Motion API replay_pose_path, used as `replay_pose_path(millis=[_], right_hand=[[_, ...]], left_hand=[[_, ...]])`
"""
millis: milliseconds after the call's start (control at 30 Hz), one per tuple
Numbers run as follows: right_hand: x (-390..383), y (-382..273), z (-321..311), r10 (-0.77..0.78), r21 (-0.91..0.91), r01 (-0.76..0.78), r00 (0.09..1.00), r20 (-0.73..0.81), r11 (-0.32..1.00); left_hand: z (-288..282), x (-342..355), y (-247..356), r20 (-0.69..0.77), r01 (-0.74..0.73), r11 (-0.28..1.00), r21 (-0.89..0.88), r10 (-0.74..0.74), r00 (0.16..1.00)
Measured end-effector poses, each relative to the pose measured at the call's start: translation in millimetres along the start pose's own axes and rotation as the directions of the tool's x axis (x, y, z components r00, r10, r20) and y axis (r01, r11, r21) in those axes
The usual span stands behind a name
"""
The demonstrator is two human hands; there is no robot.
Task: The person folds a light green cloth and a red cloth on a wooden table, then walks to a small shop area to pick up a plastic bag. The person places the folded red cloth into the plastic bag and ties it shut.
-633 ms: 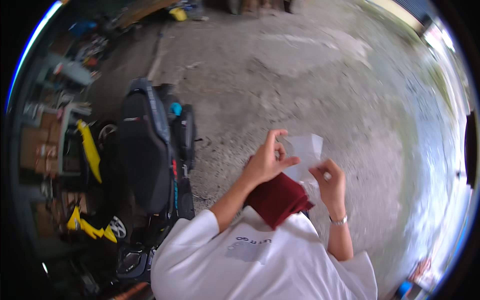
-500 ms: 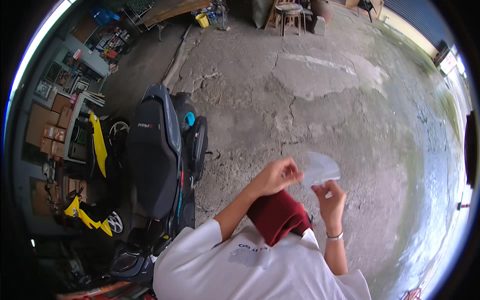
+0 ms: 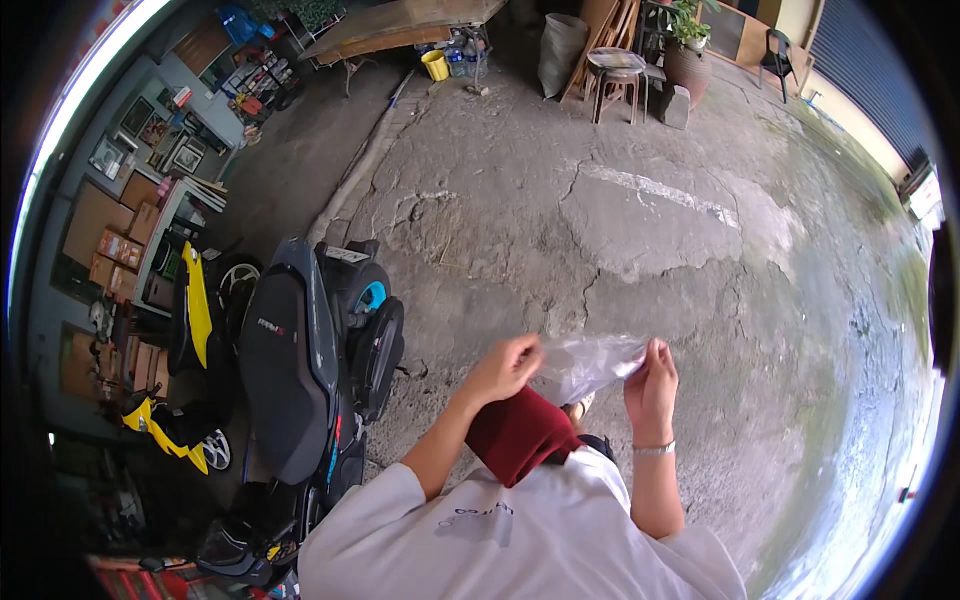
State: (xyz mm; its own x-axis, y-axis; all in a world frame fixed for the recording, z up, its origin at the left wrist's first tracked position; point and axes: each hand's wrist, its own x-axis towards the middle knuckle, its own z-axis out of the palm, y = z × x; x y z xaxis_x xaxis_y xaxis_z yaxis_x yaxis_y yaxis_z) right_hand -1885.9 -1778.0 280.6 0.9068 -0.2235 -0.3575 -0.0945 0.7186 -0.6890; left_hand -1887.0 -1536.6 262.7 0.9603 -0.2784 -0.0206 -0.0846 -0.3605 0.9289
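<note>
A clear plastic bag (image 3: 592, 366) stretches between my two hands, crinkled and see-through. My right hand (image 3: 653, 388), with a silver band at the wrist, pinches its right end between thumb and fingers. At the bag's left edge, the fingers of my left hand (image 3: 503, 370) are curled closed on the film; the fingertips are partly blurred. A folded maroon cloth (image 3: 520, 437) rests against my front, below my left hand and beside that forearm. How the cloth is held there is hidden.
A dark scooter (image 3: 290, 370) stands close on my left, with a yellow and black motorbike (image 3: 196, 310) beyond it. Cracked concrete (image 3: 480, 240) stretches ahead. Farther off are a wooden table (image 3: 400, 30), a yellow bucket (image 3: 435, 66), a stool (image 3: 616, 70) and a large plant pot (image 3: 687, 75).
My hands have moved apart, and the bag is now spread wider between them. My left fingers, previously apart from the bag, have come to its edge. The view has tilted up.
</note>
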Motion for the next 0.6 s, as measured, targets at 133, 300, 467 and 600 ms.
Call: replay_pose_path(millis=[133, 300, 467, 600], right_hand=[[111.0, -28.5, 16.8, -0.008, -0.222, 0.068, 0.966, 0.257, 0.973], [182.5, -5.0, 119.0, -0.223, -0.611, 0.765, 0.644, 0.732, 0.203], [232.5, 19.5, 218.2, -0.109, -0.269, 0.956, 0.257, 0.96, -0.114], [287.1, 29.1, 289.3, 0.034, -0.132, 0.99, 0.134, 0.99, -0.048]], left_hand=[[-36.3, 49.2, 7.3, -0.138, 0.235, 0.972, -0.016, -0.235, 0.962], [-58.2, 108.5, -2.2, -0.017, 0.325, 0.945, -0.029, -0.326, 0.945], [-114.0, 156.1, -17.5, 0.122, 0.405, 0.879, -0.25, -0.386, 0.914], [-170.5, 206.2, -41.7, 0.041, 0.199, 0.832, -0.519, -0.209, 0.977]])
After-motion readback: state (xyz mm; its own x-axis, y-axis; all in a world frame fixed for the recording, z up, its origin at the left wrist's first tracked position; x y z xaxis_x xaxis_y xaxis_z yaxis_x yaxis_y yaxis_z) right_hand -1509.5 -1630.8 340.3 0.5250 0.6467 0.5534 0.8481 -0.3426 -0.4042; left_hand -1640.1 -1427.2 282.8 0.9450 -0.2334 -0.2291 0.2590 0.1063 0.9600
